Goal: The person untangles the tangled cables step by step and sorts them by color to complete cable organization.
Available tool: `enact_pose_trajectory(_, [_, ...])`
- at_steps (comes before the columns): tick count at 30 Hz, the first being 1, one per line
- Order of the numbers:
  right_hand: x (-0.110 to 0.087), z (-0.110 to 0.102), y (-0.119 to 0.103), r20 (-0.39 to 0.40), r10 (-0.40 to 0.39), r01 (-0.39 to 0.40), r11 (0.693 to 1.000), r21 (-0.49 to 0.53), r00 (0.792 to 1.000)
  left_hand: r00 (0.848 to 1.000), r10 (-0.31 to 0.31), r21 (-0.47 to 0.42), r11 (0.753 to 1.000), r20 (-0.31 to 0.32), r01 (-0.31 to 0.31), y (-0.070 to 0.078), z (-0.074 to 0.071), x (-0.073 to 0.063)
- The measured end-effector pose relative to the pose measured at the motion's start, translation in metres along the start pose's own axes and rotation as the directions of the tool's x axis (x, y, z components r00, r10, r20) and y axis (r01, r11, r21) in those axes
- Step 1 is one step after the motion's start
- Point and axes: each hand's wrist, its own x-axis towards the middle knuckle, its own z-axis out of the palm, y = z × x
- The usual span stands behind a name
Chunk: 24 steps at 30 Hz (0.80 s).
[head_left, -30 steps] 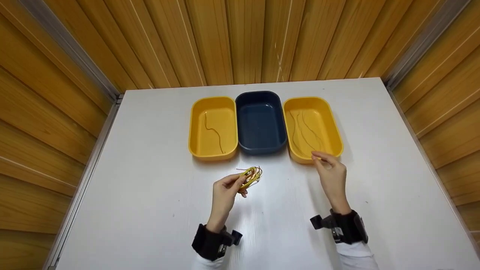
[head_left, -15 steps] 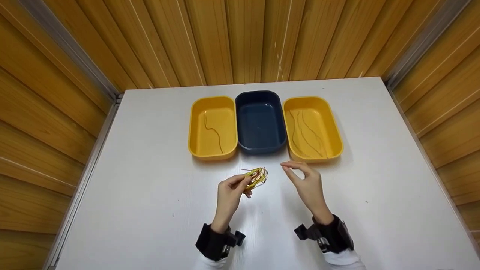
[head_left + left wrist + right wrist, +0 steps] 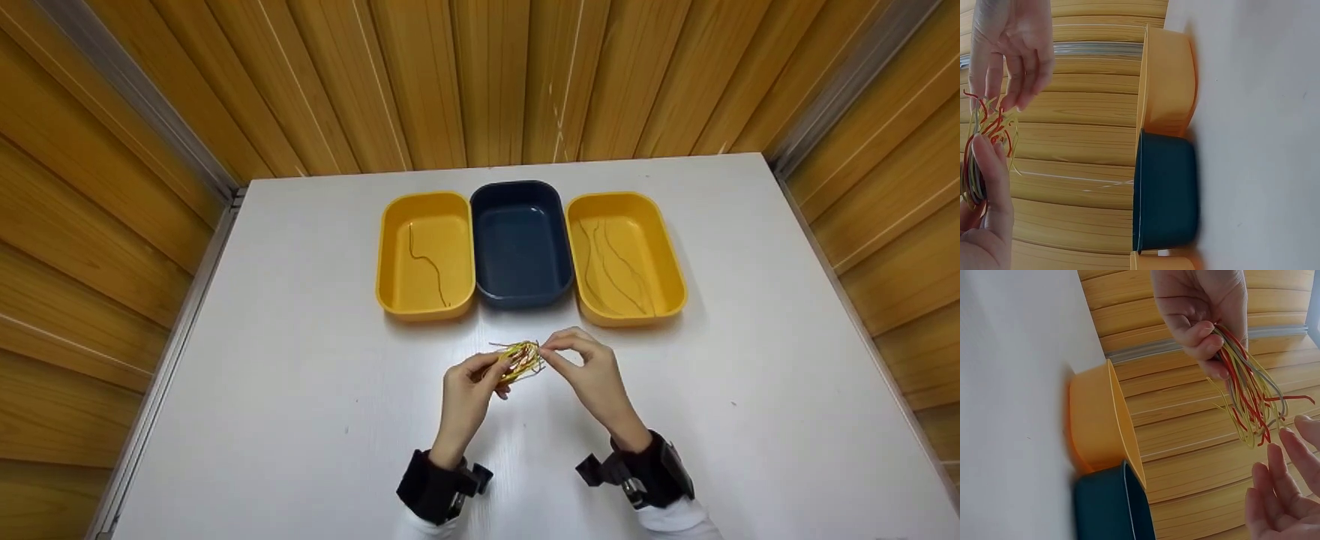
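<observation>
A looped bundle of thin red, yellow and grey wires (image 3: 523, 360) is held above the table. My left hand (image 3: 466, 394) grips its near end between thumb and curled fingers. My right hand (image 3: 592, 375) is at the bundle's far end, thumb and forefinger (image 3: 1292, 441) close to the wire ends. In the right wrist view a small gap shows between that thumb and forefinger, and its other fingers are spread. Several thin wires (image 3: 604, 259) lie in the right yellow bin (image 3: 666, 259). One wire (image 3: 427, 261) lies in the left yellow bin (image 3: 388, 255).
A dark blue bin (image 3: 523, 301) stands between the two yellow bins, side by side with them. All three are on the white table (image 3: 300, 360), beyond the hands. Wood-look walls (image 3: 487, 82) enclose the table at the back and both sides.
My right hand has moved left from the right yellow bin's front edge to the wire bundle. My left hand, still gripping the bundle, has shifted slightly right.
</observation>
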Motion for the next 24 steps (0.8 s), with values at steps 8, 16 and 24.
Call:
enact_pose_trajectory(8, [0.000, 0.003, -0.001, 0.020, 0.018, -0.018, 1.000, 0.010, 1.000, 1.000, 0.024, 0.032, 0.999, 0.008, -0.024, 0.000, 0.002, -0.001])
enact_pose_trajectory(16, [-0.001, -0.001, 0.003, -0.033, -0.035, 0.035, 0.999, 0.023, 0.999, 0.999, 0.025, 0.000, 1.000, 0.024, -0.025, -0.001, -0.003, -0.002])
enact_pose_trajectory(24, [0.001, -0.009, 0.006, -0.071, 0.143, -0.140, 0.989, 0.043, 0.987, 0.999, -0.017, -0.053, 0.998, 0.031, 0.019, -0.004, -0.011, 0.000])
